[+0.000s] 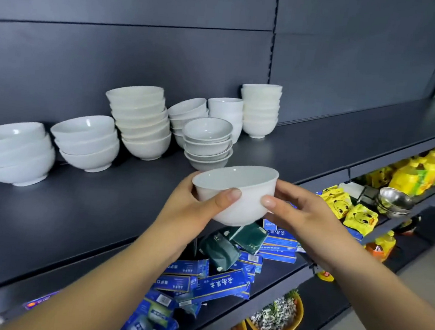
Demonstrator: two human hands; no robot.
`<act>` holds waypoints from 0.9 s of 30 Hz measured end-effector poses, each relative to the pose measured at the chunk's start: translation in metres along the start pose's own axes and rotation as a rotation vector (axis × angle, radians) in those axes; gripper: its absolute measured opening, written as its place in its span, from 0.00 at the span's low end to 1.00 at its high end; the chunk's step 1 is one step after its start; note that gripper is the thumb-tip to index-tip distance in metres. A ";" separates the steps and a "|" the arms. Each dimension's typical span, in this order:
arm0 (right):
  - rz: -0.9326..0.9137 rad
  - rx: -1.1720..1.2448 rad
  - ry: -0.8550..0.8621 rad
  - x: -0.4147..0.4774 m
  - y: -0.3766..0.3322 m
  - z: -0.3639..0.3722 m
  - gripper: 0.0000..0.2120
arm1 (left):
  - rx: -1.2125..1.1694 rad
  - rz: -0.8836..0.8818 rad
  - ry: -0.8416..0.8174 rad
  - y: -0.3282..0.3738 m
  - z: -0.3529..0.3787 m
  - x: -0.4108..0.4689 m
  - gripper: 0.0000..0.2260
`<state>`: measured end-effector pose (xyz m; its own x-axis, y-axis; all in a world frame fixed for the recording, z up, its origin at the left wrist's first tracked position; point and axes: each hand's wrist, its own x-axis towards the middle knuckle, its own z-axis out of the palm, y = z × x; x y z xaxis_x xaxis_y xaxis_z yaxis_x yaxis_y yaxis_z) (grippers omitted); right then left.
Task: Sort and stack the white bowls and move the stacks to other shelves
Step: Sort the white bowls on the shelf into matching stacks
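White glazed ceramic bowl (235, 192), deep and round-sided, is held upright in the air between both hands. Its left side is gripped by the left hand (194, 210), with the thumb (230, 196) pressed on the near wall and the other fingers mostly hidden behind it. Its right side is gripped by the right hand (303, 219), with the thumb laid on the near wall and the fingers (290, 191) curled round the far side.

Below the bowl, blue printed cardboard cartons (214, 283) are piled loosely on a lower shelf, with dark green soft packs (222, 249) among them. To the right of the bowl, yellow packs with cartoon faces (359, 214) and a stack of shiny steel bowls (394, 202) are seen.

Beyond the bowl, a dark grey metal shelf (317, 152) carries the other white bowls in seven stacks. Just behind the bowl stands a low stack of shallow bowls (207, 143). Further back from the bowl are a tilted stack (186, 114), a stack of small deep bowls (226, 113) and a tall cream-white stack (260, 110). To the left of the bowl, a tall stack of wide bowls (141, 124), a stack of three (86, 143) and a larger stack of three (14, 155) are lined up. Behind all of these, a dark grey back panel (143, 40) is seen.
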<state>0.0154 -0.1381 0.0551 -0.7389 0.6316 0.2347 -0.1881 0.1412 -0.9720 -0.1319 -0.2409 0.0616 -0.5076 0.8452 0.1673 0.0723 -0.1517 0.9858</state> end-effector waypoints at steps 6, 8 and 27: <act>0.050 0.267 -0.123 0.017 0.013 -0.048 0.35 | -0.004 0.009 -0.050 -0.007 0.036 0.033 0.44; 0.029 0.329 -0.162 0.032 0.014 -0.062 0.38 | 0.004 0.022 -0.079 -0.009 0.045 0.051 0.42; -0.029 0.284 -0.424 0.219 0.045 -0.138 0.40 | 0.608 0.300 0.275 -0.010 0.047 0.170 0.32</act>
<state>-0.0653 0.1117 0.0601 -0.9172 0.2575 0.3039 -0.3373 -0.0962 -0.9365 -0.1786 -0.0718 0.0812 -0.5826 0.6402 0.5007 0.6654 0.0219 0.7462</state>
